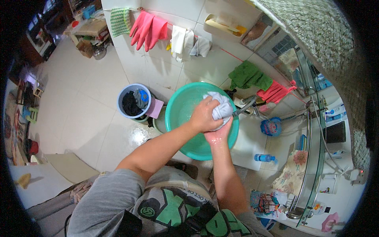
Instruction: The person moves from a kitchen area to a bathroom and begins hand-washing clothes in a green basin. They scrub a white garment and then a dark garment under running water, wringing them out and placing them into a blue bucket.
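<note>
A light grey, bunched-up wet cloth (221, 108) is squeezed between my two hands over a green plastic basin (173, 124). My left hand (205, 116) grips it from the left and above, fingers curled over the folds. Underneath and to the right, my right hand (220, 133) cups the lower side of the cloth, its fingers mostly hidden. The wrist of that hand looks wet and shiny. Just beyond the cloth, a metal faucet (245, 106) reaches over the basin's right rim.
Left of the basin, a blue bucket (119, 102) holds dark clothes. Pink rubber gloves (148, 29), white cloths (181, 41) and a green cloth (250, 74) hang along the tiled wall. A blue bottle (263, 158) and a glass shelf (320, 142) are at right.
</note>
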Available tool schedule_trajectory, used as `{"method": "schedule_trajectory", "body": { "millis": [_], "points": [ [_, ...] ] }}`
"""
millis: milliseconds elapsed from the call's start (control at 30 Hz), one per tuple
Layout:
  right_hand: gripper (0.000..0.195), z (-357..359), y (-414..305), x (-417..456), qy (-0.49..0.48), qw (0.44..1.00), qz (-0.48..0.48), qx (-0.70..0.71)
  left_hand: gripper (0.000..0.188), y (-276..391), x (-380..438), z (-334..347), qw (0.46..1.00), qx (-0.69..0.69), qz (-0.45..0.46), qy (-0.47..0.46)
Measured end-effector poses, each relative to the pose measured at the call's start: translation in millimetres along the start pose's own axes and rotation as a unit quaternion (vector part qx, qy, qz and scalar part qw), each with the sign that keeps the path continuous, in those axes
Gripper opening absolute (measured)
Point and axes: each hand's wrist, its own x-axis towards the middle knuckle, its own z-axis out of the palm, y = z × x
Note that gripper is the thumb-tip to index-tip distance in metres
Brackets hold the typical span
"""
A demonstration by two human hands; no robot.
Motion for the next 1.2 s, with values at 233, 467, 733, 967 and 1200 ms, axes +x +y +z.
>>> {"method": "schedule_trajectory", "body": {
  "millis": [233, 467, 733, 967, 1200],
  "points": [
    [0.055, -38.7, 0.9, 27.1, 0.015, 0.999, -0.03, -0.037, 0.04, -3.3, -15.2, 10.8, 0.992, -0.036, -0.101, 0.066],
    [0.057, -64.4, -1.6, 50.6, 0.079, 0.978, -0.154, -0.118, 0.04, -7.5, -12.8, 22.1, 0.981, -0.067, -0.165, 0.081],
    [0.053, -18.1, -2.9, 38.5, 0.155, 0.968, -0.107, -0.169, 0.037, -32.6, -14.0, 36.2, 0.951, -0.125, -0.258, 0.119],
    [0.054, 12.7, -16.0, 10.5, 0.015, 0.949, 0.044, -0.312, 0.033, -36.0, 11.8, -52.5, 0.726, -0.593, -0.325, 0.126],
    [0.018, -20.6, 12.2, 32.4, 0.063, 0.548, -0.223, -0.804, 0.047, -77.9, 14.0, -189.3, 0.617, -0.717, -0.261, 0.193]
  ]
}}
